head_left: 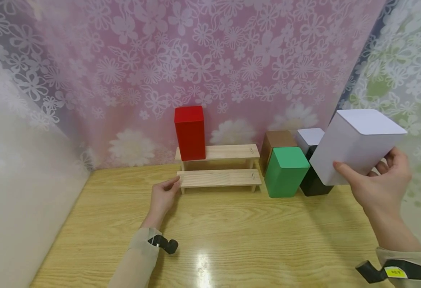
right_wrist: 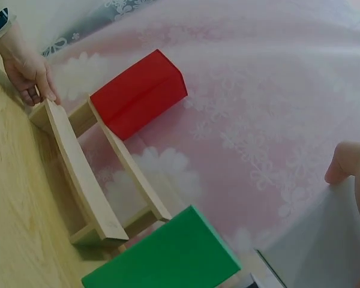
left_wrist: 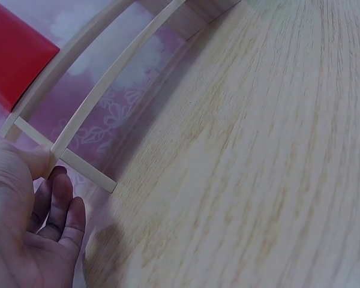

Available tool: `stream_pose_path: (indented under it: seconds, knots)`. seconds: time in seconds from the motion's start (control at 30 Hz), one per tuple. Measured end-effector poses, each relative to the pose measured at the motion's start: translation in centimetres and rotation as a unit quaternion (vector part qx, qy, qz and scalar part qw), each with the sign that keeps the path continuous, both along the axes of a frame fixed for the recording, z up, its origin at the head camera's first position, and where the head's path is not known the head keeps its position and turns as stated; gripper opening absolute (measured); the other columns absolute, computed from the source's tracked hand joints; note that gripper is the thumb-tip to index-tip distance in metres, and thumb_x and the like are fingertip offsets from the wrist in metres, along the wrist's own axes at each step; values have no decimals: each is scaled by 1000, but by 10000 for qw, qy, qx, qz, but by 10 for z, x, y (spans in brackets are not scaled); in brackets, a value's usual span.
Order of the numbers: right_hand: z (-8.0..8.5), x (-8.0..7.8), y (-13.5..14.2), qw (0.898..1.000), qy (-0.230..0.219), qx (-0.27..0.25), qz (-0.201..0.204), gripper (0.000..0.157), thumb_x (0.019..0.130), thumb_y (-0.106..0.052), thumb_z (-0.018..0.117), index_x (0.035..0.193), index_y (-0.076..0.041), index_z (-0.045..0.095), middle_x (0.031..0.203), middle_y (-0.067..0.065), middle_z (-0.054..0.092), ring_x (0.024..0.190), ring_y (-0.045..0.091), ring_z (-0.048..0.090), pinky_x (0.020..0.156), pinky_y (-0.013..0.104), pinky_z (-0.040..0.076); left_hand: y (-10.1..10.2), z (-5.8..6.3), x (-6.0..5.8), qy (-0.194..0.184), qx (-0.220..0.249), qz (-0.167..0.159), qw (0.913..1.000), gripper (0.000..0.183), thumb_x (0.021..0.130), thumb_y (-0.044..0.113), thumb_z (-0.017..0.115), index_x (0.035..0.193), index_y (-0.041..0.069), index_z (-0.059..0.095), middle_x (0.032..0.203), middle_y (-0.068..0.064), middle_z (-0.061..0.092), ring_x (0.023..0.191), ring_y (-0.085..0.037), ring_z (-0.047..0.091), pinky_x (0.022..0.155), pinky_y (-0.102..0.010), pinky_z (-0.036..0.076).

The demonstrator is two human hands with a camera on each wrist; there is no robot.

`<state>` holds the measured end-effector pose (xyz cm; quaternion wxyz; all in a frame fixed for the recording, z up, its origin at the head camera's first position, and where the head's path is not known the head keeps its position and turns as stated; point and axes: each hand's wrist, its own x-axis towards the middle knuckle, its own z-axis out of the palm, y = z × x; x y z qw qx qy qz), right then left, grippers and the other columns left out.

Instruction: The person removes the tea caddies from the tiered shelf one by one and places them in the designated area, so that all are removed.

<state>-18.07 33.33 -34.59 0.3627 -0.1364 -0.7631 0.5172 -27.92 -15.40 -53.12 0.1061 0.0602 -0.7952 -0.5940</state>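
My left hand [head_left: 162,196] pinches the left end of the lower board of a small two-step wooden rack [head_left: 217,178], thumb above and fingers curled below. On the rack's upper step, at the left, a red box [head_left: 191,134] stands upright. My right hand [head_left: 384,180] grips a white box [head_left: 354,146] and holds it tilted in the air, right of the rack. In the right wrist view only the near side of this white box [right_wrist: 315,231] shows, beside my thumb [right_wrist: 342,165].
Right of the rack stand a green box [head_left: 286,172], a brown box [head_left: 268,148] behind it, a black box [head_left: 314,180] and another white box [head_left: 311,137], partly hidden. A floral curtain [head_left: 203,60] hangs behind the wooden table [head_left: 210,228].
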Motion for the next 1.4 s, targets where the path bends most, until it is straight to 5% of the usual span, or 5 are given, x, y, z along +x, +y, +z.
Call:
stream_pose_path:
  seconds: [0.43, 0.87, 1.4]
  knots:
    - [-43, 22, 30, 9902, 552, -1229, 370, 94, 59, 26, 88, 141, -11, 59, 128, 3, 62, 101, 13, 66, 75, 11, 53, 5, 3, 1, -55, 108, -45, 9999, 26, 100, 22, 78, 124, 12, 81, 125, -8, 75, 117, -24, 68, 82, -23, 54]
    - [-111, 30, 45, 9987, 288, -422, 34, 91, 60, 24, 88, 139, -11, 59, 119, 2, 65, 96, 9, 67, 77, 11, 53, 4, 1, -1, 11, 196, -57, 9998, 26, 100, 21, 78, 124, 11, 81, 125, -7, 75, 118, -23, 67, 80, -19, 54]
    - [-158, 26, 52, 9999, -72, 42, -83, 96, 65, 17, 89, 147, -16, 52, 121, -7, 63, 103, 5, 63, 80, 11, 48, 1, 0, -1, 56, 133, -25, 9999, 28, 99, 23, 79, 124, 10, 80, 125, -8, 75, 120, -24, 66, 82, -18, 52]
